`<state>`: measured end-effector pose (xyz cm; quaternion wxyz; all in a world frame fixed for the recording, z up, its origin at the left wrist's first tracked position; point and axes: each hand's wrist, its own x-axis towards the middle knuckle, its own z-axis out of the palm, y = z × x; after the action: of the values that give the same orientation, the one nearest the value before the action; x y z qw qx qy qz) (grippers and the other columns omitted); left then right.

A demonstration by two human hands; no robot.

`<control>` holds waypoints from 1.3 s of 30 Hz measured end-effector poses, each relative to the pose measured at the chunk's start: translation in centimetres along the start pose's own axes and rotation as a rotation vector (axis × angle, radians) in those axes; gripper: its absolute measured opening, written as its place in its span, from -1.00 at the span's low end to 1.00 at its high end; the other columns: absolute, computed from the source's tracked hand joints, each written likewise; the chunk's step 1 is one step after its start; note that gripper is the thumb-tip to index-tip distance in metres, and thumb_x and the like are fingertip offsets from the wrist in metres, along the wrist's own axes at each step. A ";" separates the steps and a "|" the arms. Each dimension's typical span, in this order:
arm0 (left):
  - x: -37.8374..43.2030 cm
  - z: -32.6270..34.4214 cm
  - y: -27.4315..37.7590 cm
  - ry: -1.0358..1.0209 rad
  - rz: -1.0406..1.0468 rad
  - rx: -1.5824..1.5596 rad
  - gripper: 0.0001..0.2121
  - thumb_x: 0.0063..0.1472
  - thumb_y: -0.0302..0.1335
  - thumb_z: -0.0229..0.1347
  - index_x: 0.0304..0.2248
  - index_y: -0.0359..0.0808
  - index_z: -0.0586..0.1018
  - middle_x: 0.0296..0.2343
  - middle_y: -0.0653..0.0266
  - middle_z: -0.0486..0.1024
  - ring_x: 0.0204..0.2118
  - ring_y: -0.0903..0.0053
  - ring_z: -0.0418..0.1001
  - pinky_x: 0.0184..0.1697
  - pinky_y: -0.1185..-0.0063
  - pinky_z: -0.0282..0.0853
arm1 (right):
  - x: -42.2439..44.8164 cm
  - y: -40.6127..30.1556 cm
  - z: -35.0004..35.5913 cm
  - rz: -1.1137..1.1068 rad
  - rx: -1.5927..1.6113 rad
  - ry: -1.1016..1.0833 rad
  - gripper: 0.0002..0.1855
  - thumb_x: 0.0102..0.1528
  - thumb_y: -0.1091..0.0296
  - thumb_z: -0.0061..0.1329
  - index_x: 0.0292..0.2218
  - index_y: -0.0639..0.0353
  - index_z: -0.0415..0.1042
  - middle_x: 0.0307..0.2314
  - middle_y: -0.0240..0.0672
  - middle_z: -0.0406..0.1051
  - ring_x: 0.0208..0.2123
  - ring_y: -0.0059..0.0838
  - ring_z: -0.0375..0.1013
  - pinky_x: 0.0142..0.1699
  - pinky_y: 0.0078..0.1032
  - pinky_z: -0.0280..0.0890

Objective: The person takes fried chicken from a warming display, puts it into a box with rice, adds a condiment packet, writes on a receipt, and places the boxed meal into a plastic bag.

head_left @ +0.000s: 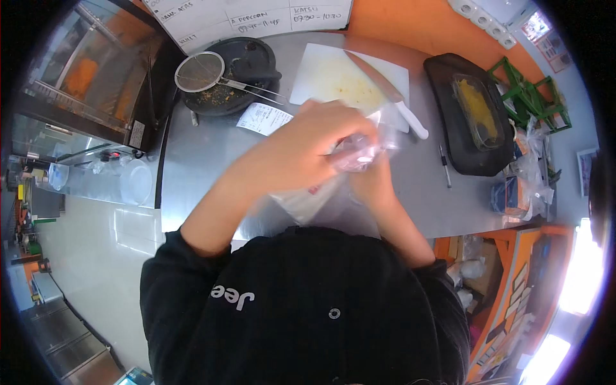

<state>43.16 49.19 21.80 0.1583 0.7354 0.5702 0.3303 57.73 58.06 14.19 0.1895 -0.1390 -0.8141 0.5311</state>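
Observation:
Both of my hands meet over the near half of a steel worktable [202, 178]. My left hand [308, 151] grips the gathered upper part of a clear plastic bag [356, 156]. My right hand [374, 180] holds the same bag from the right side, its fingers mostly hidden behind the plastic. Under my left wrist hangs a white packet or paper [305, 204] with a red mark, close to my chest; whether it is inside the bag, I cannot tell. Motion blurs the hands and the bag.
Beyond my hands, a large knife [385, 86] lies across a white cutting board [317, 72]. Left are a printed receipt [262, 119] and a wire strainer [199, 71] on a dark round pan or lid [250, 57]. Right are a pen [443, 166] and a black board [447, 91] bearing a container of yellow food [476, 113].

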 end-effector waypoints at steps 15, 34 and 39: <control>-11.5 21.7 -11.0 0.110 -0.191 -2.332 -0.25 0.11 -0.05 0.03 0.17 -0.16 -0.04 0.15 0.15 -0.02 0.20 0.32 -0.05 0.17 0.25 -0.05 | 1.6 -2.1 -2.7 0.183 1.252 0.617 -0.85 0.18 0.29 -0.19 -0.27 0.17 0.24 -0.73 -0.55 -0.05 -0.63 -0.68 0.01 -0.37 -0.62 0.09; -2.3 17.5 -5.1 0.165 -0.423 -0.361 -0.37 0.00 -0.26 0.18 0.02 -0.39 0.25 -0.05 0.07 0.28 -0.02 0.32 0.27 0.02 0.46 0.20 | -2.7 -2.9 -3.1 -0.350 -0.387 0.023 -0.69 -0.18 0.36 0.04 -0.31 0.11 0.35 -0.29 -0.37 0.36 -0.07 -0.34 0.29 0.18 -0.11 -0.17; -0.2 20.6 -5.6 0.112 -0.593 -0.423 -0.39 0.02 -0.23 0.17 0.01 -0.35 0.27 -0.07 0.14 0.30 -0.04 0.39 0.27 -0.01 0.50 0.21 | -4.2 -0.1 -6.0 -0.228 -0.672 -0.085 -0.45 -0.19 0.11 0.15 -0.15 0.06 0.31 -0.14 -0.33 0.29 0.07 -0.28 0.14 0.21 -0.02 -0.32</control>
<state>52.81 53.62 3.25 0.3644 0.4699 0.6854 0.4202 64.23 61.13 15.81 0.1575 -0.0796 -0.9607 0.2143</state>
